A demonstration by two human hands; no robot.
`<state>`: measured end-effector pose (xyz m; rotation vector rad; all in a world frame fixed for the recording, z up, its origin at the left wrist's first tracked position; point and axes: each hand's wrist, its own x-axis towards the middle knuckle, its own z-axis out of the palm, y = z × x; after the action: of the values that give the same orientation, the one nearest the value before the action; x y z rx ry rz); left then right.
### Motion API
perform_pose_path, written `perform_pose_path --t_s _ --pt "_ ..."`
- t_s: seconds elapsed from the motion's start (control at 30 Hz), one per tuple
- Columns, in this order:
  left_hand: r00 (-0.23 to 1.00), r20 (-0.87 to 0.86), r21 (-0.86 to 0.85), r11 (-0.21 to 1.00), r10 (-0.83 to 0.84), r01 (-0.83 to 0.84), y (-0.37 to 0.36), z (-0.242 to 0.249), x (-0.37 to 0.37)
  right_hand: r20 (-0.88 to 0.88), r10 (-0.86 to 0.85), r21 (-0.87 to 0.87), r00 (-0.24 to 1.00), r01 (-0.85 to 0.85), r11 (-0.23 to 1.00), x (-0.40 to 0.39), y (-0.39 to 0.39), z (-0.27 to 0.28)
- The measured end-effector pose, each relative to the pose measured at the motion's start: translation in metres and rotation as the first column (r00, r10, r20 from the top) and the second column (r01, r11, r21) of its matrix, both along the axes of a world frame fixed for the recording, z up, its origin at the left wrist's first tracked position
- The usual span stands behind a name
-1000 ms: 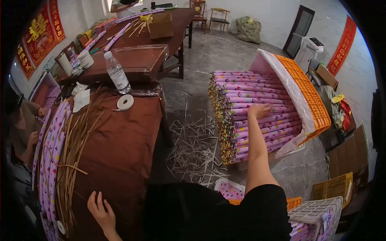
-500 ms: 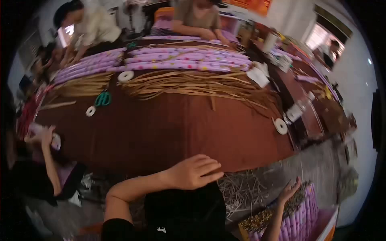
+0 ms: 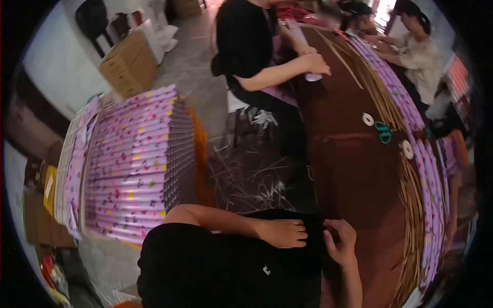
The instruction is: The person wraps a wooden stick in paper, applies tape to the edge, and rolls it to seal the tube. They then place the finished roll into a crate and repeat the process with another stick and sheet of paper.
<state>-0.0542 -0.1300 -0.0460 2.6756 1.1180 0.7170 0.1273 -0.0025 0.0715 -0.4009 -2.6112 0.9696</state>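
My left hand [image 3: 285, 233] is held across the front of my black shirt, palm down with its fingers loosely extended, and nothing is in it. To its right, my right hand [image 3: 341, 240] is by the near edge of the brown table [image 3: 354, 185]. Its fingers are bent, with a gap between thumb and forefinger, and I see nothing held there. On the table's far side lie a long bundle of tan strips [image 3: 410, 220] and a row of purple patterned tubes [image 3: 430, 215]. Teal-handled scissors [image 3: 382, 132] rest between two white tape rolls, a farther one [image 3: 367, 119] and a nearer one [image 3: 407, 149].
A large stack of purple patterned tubes [image 3: 131, 164] stands on my left. White paper scraps [image 3: 269, 195] litter the floor. A co-worker in black [image 3: 246, 46] works at the table ahead; another in a light top [image 3: 421, 61] is across it. A cardboard box [image 3: 128, 64] stands behind.
My view has swung left, bringing the large tube stack into sight. My right hand has come from far out on the right to beside my left hand. My left hand still holds nothing.
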Motion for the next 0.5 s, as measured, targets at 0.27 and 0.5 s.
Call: perform_pose_path --t_s 0.27,0.5 --pt "0.956 -0.233 -0.243 0.941 0.179 -0.236 -0.040 -0.007 -0.045 0.234 0.267 0.038 0.935 -0.284 0.958 -0.023 -0.006 -0.060" --pt "0.430 -0.903 -0.407 0.304 0.009 -0.861 -0.079 0.034 -0.200 0.159 0.200 0.125 0.967 -0.221 0.967 -0.020 -0.005 -0.051"
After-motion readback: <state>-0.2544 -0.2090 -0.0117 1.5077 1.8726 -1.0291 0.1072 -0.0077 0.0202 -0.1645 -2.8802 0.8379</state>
